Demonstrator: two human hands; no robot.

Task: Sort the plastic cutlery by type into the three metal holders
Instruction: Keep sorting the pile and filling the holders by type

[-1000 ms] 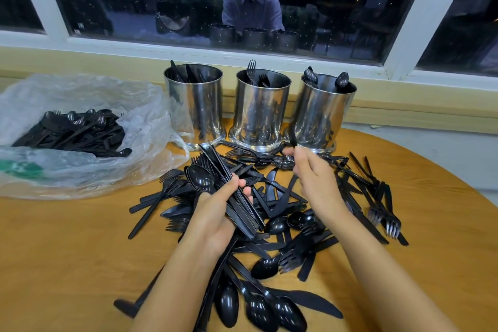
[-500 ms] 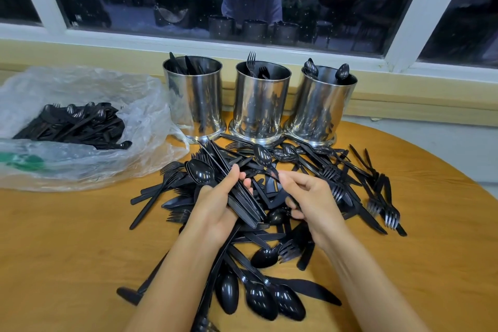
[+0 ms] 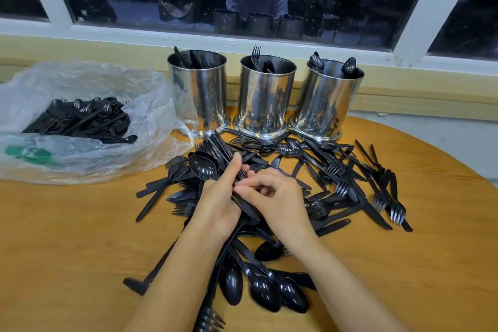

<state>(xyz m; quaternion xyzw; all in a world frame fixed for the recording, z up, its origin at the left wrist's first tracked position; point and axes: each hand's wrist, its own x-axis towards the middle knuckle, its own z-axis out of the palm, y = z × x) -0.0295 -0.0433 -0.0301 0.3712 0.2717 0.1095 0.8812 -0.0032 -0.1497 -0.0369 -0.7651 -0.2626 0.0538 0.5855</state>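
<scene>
L hand point(image 3: 215, 205) grips a bundle of cutlery point(image 3: 213, 159) over the pile point(image 3: 318, 183) mid-table; R hand point(image 3: 272, 197) pinches into same bundle; three holders point(image 3: 265, 97) stand at far edge, bag point(image 3: 89, 121) left; bare table point(image 3: 444, 237) right.

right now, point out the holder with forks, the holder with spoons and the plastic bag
fork holder point(image 3: 265, 100): head view, front of its metal wall
spoon holder point(image 3: 326, 105): head view, front of its metal wall
plastic bag point(image 3: 151, 94): head view, crumpled right side

I can read no text, label or number anywhere; the green print on the plastic bag point(image 3: 80, 127) at left is illegible.
</scene>
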